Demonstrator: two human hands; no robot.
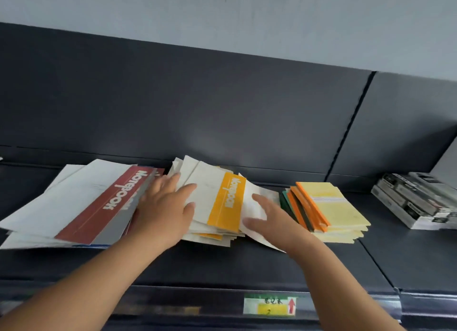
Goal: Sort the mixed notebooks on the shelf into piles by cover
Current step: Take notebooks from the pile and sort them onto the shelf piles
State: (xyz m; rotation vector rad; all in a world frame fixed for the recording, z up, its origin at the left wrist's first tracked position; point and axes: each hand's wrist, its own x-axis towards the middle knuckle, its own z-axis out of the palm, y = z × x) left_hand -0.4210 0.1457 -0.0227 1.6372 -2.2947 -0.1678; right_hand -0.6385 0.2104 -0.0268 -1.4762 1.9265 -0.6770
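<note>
Yellow-banded notebook pile (217,204) lies on the shelf (247,264) directly between both hands, long axis running away from them. Left hand (165,207) flat, open, on its left edge; right hand (269,218) open on its right.

"Notebook" ran in white letters along the dark red band of the red-banded notebook (108,202) topping the left pile. Same word in white on the orange band of the orange-banded notebook (228,202) topping the middle pile. The shelf-edge price tag (269,305) carried a red up arrow and handwritten characters, too blurred to read.
</note>
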